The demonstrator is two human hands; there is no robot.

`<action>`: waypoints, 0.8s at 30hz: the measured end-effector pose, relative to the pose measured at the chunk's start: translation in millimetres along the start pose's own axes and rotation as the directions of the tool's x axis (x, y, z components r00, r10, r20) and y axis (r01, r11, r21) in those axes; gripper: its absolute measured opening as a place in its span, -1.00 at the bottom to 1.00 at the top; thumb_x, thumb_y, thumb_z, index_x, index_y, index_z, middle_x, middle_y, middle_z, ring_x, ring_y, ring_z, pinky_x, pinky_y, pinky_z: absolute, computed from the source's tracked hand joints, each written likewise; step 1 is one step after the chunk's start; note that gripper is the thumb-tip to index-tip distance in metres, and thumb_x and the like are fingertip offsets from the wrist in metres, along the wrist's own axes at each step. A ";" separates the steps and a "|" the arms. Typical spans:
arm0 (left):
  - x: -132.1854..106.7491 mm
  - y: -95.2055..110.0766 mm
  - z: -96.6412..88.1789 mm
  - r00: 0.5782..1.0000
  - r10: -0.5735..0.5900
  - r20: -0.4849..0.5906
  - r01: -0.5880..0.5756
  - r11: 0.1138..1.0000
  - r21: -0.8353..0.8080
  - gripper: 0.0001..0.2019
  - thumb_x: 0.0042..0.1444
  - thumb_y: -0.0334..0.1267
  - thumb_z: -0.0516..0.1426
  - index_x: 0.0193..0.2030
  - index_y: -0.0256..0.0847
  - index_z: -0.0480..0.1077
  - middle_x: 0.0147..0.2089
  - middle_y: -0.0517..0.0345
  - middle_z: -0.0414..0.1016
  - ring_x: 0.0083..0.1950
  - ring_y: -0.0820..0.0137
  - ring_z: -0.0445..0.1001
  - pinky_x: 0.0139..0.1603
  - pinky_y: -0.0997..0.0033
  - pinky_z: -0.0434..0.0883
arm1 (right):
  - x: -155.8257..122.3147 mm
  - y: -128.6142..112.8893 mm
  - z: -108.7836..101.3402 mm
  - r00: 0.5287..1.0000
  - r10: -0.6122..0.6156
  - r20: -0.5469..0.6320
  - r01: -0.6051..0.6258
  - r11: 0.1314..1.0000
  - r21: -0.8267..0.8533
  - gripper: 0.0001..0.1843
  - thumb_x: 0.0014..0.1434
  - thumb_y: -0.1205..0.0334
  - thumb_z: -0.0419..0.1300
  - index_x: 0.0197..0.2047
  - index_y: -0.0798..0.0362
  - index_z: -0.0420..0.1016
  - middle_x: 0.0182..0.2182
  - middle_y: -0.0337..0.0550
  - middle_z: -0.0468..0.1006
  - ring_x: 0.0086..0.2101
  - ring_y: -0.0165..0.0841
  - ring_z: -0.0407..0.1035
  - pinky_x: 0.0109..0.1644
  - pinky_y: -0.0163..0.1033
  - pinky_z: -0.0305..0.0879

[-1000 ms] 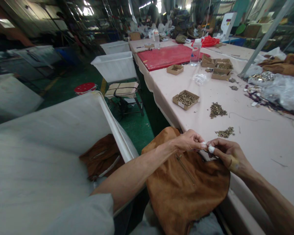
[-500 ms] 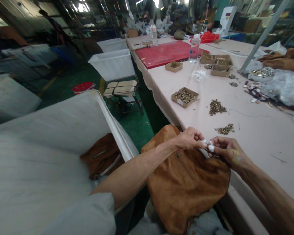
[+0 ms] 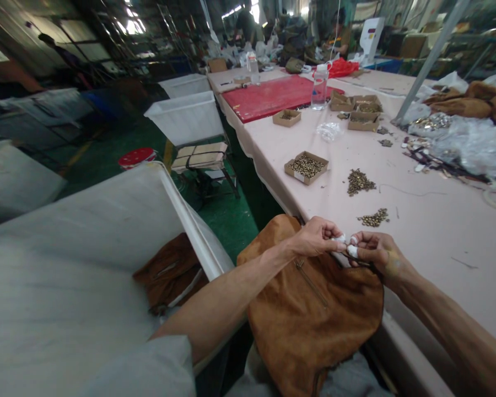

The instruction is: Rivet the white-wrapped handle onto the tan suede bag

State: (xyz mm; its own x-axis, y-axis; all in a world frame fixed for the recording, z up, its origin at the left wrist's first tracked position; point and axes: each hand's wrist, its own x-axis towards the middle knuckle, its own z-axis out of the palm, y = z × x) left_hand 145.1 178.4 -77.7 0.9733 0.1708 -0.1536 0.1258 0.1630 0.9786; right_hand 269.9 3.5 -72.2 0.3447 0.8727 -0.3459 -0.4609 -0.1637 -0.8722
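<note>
A brown suede bag (image 3: 314, 320) lies over the table's near edge and my lap, its zipper facing up. My left hand (image 3: 316, 237) and my right hand (image 3: 374, 252) meet at the bag's top edge, fingertips taped white, both pinched on a small dark part there that I cannot make out. Two loose heaps of small brass pieces (image 3: 372, 218) lie on the table just beyond my hands.
A large white bin (image 3: 107, 220) at my left holds another brown bag (image 3: 169, 273). On the long pink table (image 3: 438, 220) stand cardboard boxes of brass pieces (image 3: 306, 166), a water bottle (image 3: 319, 87), a red mat (image 3: 273, 96) and plastic bags at right. People work at the far end.
My hands have stayed pinched together at the bag's edge, with slight finger shifts. The view has drifted a little to the right.
</note>
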 end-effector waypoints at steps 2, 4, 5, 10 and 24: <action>0.7 -1.2 -0.8 1.000 0.018 -0.016 -0.018 1.000 0.000 -0.44 -0.27 0.03 0.52 -0.28 -0.37 0.50 -0.40 0.17 0.49 -0.41 0.51 0.38 -0.38 0.51 0.24 | 0.6 0.4 -0.7 1.000 -0.002 -0.002 0.002 1.000 -0.013 -0.56 -0.16 0.17 0.61 -0.27 0.11 0.54 -0.54 -0.13 0.60 -0.58 -0.39 0.40 -0.54 -0.38 0.16; 0.7 -1.7 -2.2 0.999 0.034 -0.020 -0.034 0.999 -0.001 -0.45 -0.24 0.01 0.52 -0.27 -0.38 0.49 -0.39 0.17 0.49 -0.41 0.52 0.37 -0.38 0.51 0.24 | 1.5 0.6 -1.2 1.000 0.004 0.026 -0.003 0.999 -0.034 -0.57 -0.10 0.11 0.58 -0.25 0.13 0.56 -0.54 -0.11 0.60 -0.59 -0.39 0.38 -0.54 -0.38 0.14; 0.5 -1.8 -2.9 0.999 0.039 -0.019 -0.039 0.999 -0.001 -0.45 -0.24 0.01 0.52 -0.26 -0.38 0.49 -0.39 0.16 0.49 -0.40 0.52 0.37 -0.37 0.51 0.24 | 1.8 0.5 -1.1 0.999 0.008 0.043 -0.007 0.999 -0.040 -0.57 -0.08 0.08 0.56 -0.24 0.14 0.56 -0.53 -0.09 0.60 -0.58 -0.39 0.39 -0.54 -0.37 0.14; -0.3 -0.4 -2.9 1.000 0.030 -0.008 -0.030 1.000 0.003 -0.42 -0.26 0.03 0.52 -0.24 -0.38 0.50 -0.37 0.15 0.50 -0.39 0.51 0.39 -0.34 0.50 0.26 | 0.7 -2.6 4.1 0.999 0.012 0.052 -0.013 1.000 0.003 -0.59 -0.11 0.11 0.53 -0.24 0.14 0.59 -0.49 -0.08 0.62 -0.51 -0.33 0.44 -0.45 -0.31 0.29; -4.4 -5.3 3.3 0.999 0.040 -0.024 -0.039 0.999 0.013 -0.40 -0.28 0.09 0.51 -0.25 -0.32 0.47 -0.36 0.16 0.49 -0.37 0.49 0.39 -0.32 0.48 0.27 | -6.5 1.0 10.6 0.999 0.013 -0.039 -0.010 0.998 0.059 -0.61 -0.19 0.18 0.56 -0.28 0.08 0.58 -0.48 -0.09 0.62 -0.52 -0.29 0.45 -0.44 -0.24 0.34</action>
State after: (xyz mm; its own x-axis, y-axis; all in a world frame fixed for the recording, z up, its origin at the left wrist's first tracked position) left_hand 140.8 173.6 -81.7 0.9726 0.2003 -0.1179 0.0899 0.1433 0.9856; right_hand 258.5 2.6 -67.2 0.3701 0.8521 -0.3700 -0.5121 -0.1451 -0.8466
